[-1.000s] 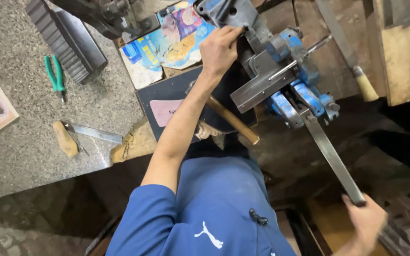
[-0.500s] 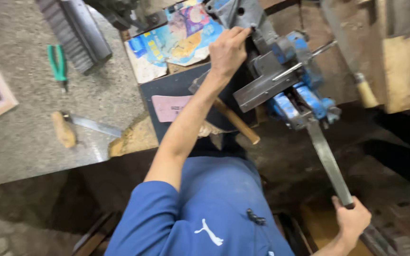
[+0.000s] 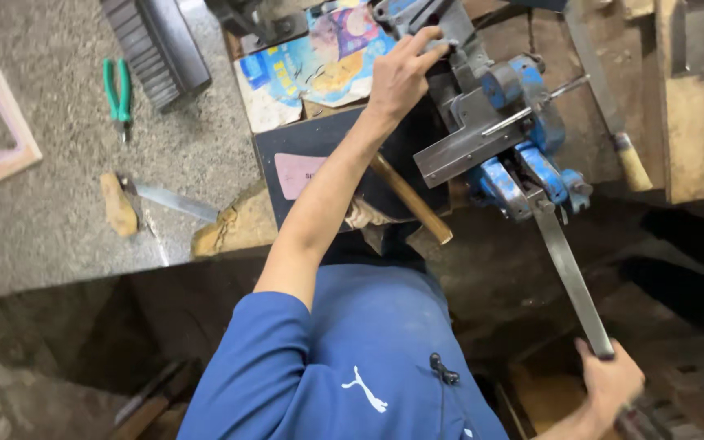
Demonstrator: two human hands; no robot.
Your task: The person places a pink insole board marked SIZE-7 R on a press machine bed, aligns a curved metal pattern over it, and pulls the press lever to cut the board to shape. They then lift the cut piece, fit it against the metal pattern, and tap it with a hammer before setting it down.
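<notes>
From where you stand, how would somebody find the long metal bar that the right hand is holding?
Find the blue vise at the bench edge. A flat grey bar slopes down from it to the right hand, which grips its lower end. Unlike the wooden hammer handle nearby, it is bare metal.

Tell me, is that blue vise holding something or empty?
Holding something. A grey metal angle piece sits clamped in the blue vise, sticking out to the side. The left hand rests on top.

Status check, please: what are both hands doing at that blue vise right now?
Left hand resting on top of the blue vise. Right hand gripping the long flat metal bar at its low end. Wooden hammer handle nearby, untouched.
</notes>
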